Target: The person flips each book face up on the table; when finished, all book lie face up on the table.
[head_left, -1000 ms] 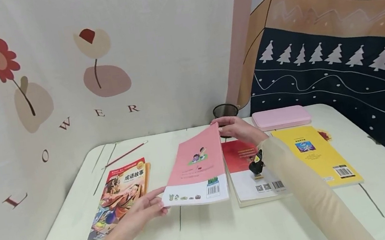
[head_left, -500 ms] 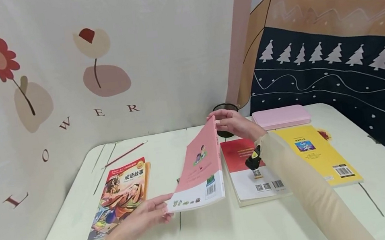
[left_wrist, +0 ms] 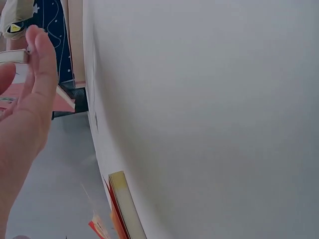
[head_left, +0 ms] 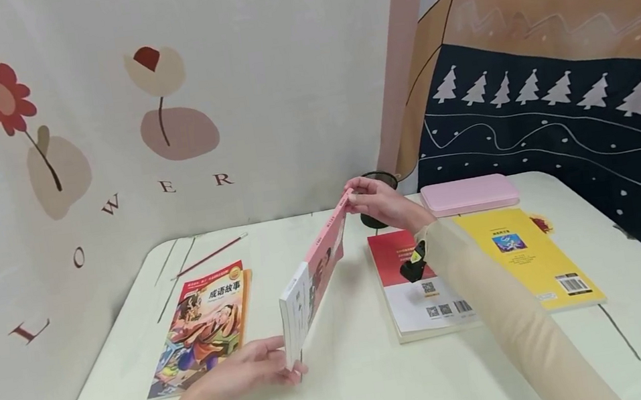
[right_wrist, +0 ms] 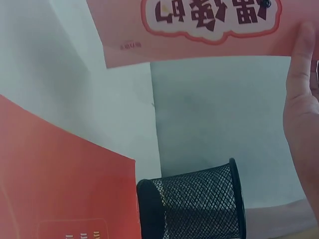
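Observation:
A pink-and-white book (head_left: 323,257) is held up on edge above the table, its spine turned upward. My right hand (head_left: 385,206) pinches the far top corner of it. At the near white end, my left hand (head_left: 249,373) grips the book between thumb and fingers; the left wrist view also has this hand (left_wrist: 30,107) around the book's end. In the right wrist view the pink cover (right_wrist: 214,44) shows large dark characters in a white cloud shape, with the right thumb on its edge. My left forearm overlaps a colourful illustrated book (head_left: 203,327) lying at the left.
Under my right forearm lies a red-and-white book (head_left: 409,296), beside a yellow book (head_left: 523,261). Behind them are a pink case (head_left: 468,195) and a black mesh pen holder (right_wrist: 199,204). A red pencil (head_left: 212,255) lies at the back left.
The pink book has turned from showing its flat back cover to standing on edge, spine up. My right hand has moved slightly up and left, my left hand slightly down and right.

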